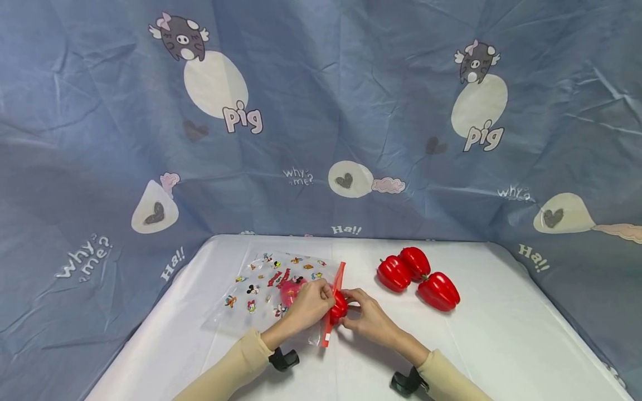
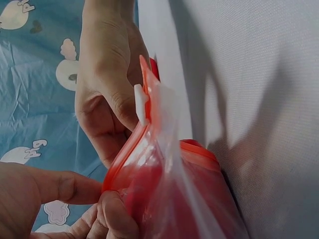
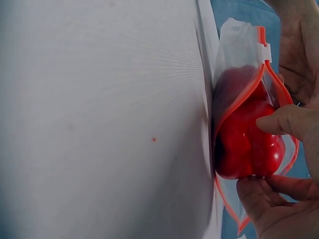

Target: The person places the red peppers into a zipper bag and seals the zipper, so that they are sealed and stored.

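Note:
A clear zip bag [image 1: 261,317] with cartoon prints and a red zip edge lies on the table, its mouth facing right. My left hand [image 1: 312,302] pinches the red zip edge [image 2: 119,167] between thumb and finger. In the right wrist view the mouth gapes around a red bell pepper [image 3: 249,142], partway inside the bag. Thumb and fingers of my right hand [image 1: 370,318] grip this pepper from its outer end. Deeper in the bag, another red pepper [image 1: 290,292] shows through the plastic. A white slider [image 3: 267,53] sits at one end of the zip.
Three more red bell peppers lie together right of the bag: one at left [image 1: 393,273], one behind [image 1: 415,263] and one nearer [image 1: 438,292]. A white cloth covers the table [image 1: 511,345]. Behind it hangs a blue printed curtain [image 1: 301,67].

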A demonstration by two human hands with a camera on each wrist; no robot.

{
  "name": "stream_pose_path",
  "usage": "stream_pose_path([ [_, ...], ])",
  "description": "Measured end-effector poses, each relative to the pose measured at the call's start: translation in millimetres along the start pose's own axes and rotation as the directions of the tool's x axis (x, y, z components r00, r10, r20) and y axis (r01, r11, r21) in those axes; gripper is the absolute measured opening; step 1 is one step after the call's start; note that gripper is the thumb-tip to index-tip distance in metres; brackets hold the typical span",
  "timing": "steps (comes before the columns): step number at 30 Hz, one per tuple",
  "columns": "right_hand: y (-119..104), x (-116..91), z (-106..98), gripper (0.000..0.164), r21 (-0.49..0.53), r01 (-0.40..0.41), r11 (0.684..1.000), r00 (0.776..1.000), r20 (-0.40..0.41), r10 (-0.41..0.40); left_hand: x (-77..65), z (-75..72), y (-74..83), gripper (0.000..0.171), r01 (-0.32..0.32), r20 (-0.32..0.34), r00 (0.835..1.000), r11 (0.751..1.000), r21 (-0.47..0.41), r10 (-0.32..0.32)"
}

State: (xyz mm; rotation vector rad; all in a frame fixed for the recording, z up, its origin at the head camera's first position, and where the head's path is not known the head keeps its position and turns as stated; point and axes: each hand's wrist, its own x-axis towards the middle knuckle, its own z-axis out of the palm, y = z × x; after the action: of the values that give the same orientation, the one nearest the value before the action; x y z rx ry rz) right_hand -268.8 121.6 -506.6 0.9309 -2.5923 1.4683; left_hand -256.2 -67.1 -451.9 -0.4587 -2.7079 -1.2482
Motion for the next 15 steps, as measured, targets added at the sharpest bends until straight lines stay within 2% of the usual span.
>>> stream_pose_path([
  [5,-0.7,3.3,0.1,0.057,0.006,0.027,1.0,1.0,0.004,-0.027,1.1,-1.1,1.7,0.007,0.002,-0.001,1.0,1.0,0.006,-0.002],
  [15,1.9,6.6,7.1,0.052,0.117,0.055,0.992,0.998,0.01,-0.057,-0.6,0.7,0.8,0.007,0.002,-0.005,1.0,1.0,0.012,-0.002],
])
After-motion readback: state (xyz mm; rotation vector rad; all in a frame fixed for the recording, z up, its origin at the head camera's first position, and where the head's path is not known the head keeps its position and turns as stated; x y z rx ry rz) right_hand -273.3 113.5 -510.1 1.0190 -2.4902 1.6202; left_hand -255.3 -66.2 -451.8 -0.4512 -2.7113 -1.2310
